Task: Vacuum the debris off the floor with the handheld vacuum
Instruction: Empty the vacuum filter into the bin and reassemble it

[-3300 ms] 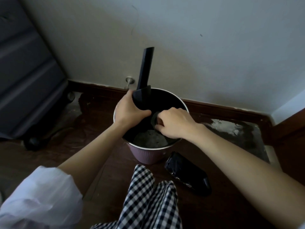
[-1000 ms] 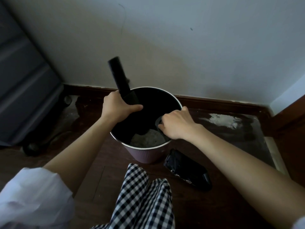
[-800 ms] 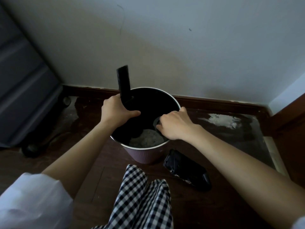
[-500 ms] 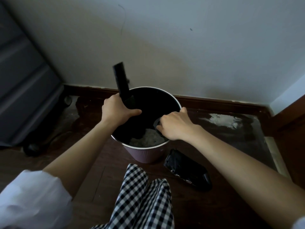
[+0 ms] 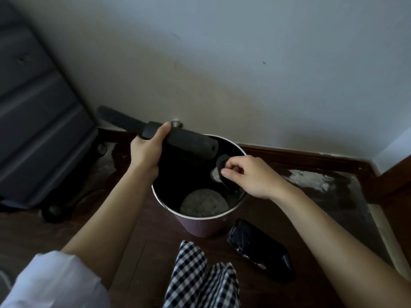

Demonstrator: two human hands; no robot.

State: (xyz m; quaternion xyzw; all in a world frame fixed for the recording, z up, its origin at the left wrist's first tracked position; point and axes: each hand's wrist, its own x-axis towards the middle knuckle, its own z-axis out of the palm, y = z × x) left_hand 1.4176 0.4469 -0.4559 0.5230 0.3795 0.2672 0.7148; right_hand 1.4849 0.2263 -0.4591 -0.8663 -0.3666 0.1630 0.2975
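Nearest, a black part (image 5: 260,250) lies on the floor (image 5: 66,218) beside the pink bin (image 5: 200,225), probably set aside for emptying. Over the bin's far side, the right hand (image 5: 251,176) pinches a small dark round piece (image 5: 222,165) between thumb and fingertips, seemingly so dust drops inside. The left hand (image 5: 145,150) wraps the handheld vacuum (image 5: 169,135), fingers curled round it, held almost level above the rim, long axis running left-right, narrow end toward the left wall.

Dim, soft daylight on the wall (image 5: 244,52); floor shadowed, edges wide-angle warped.
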